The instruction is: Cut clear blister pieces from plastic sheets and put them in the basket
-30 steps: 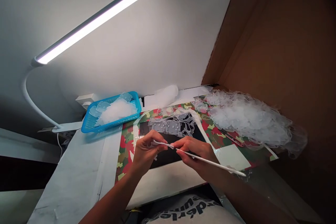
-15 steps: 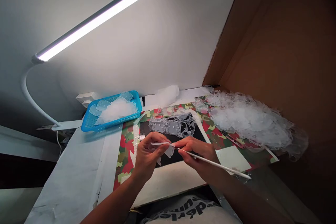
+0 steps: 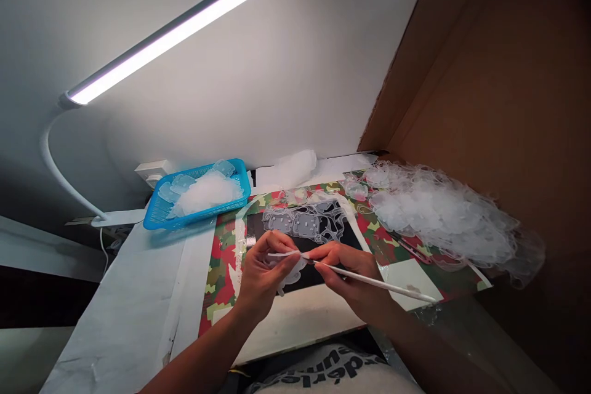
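My left hand (image 3: pixel 258 274) is closed, thumb and fingers pinching a thin translucent plastic piece (image 3: pixel 295 275) whose edge sticks out below the grip. My right hand (image 3: pixel 345 268) grips a slim white-handled stick tool (image 3: pixel 392 287) like a pen, its narrow tip touching or very close to the piece by my left fingertips. The exact form of the tip is too small to make out. Just beyond my hands, a translucent cut-out sheet (image 3: pixel 305 223) with rounded shapes and web-like offcuts lies on a black board (image 3: pixel 351 240).
A blue basket (image 3: pixel 196 221) at the left holds a heap of translucent pieces. To the right is a big pile of clear offcuts (image 3: pixel 438 209), with dark-and-red tweezers or scissors (image 3: pixel 410 247) at its front edge. A lit lamp (image 3: pixel 184 31) hangs above; a cardboard wall (image 3: pixel 498 92) stands right.
The held piece has turned slightly between my left fingers, and the back end of the stick tool has risen a little. Both hands keep their grip in nearly the same place.
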Available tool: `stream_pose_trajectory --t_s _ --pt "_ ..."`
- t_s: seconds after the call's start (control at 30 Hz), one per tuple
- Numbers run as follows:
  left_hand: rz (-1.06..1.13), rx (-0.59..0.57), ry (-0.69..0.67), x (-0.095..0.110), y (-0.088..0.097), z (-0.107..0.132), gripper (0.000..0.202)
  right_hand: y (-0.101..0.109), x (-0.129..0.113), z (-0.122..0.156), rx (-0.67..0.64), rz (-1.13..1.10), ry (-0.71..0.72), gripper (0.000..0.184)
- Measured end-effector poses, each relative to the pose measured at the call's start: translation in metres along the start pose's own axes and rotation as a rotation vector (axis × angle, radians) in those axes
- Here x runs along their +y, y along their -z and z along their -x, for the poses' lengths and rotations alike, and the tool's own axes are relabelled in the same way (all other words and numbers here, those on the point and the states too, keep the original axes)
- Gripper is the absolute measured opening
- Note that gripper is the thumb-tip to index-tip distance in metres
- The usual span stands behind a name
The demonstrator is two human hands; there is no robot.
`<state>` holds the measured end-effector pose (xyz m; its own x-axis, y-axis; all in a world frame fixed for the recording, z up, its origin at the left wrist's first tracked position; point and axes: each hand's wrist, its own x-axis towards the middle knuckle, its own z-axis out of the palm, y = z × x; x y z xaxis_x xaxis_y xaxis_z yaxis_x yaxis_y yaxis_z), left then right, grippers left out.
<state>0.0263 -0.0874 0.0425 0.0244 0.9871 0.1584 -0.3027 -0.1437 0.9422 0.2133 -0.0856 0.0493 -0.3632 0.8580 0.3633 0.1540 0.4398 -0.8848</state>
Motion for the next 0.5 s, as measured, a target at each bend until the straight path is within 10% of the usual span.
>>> stream_pose_trajectory --t_s 0.5 --pt "-0.471 -0.094 -0.439 0.014 0.007 0.000 0.016 0.010 -0.007 -0.007 -0.035 -0.262 -0.104 0.020"
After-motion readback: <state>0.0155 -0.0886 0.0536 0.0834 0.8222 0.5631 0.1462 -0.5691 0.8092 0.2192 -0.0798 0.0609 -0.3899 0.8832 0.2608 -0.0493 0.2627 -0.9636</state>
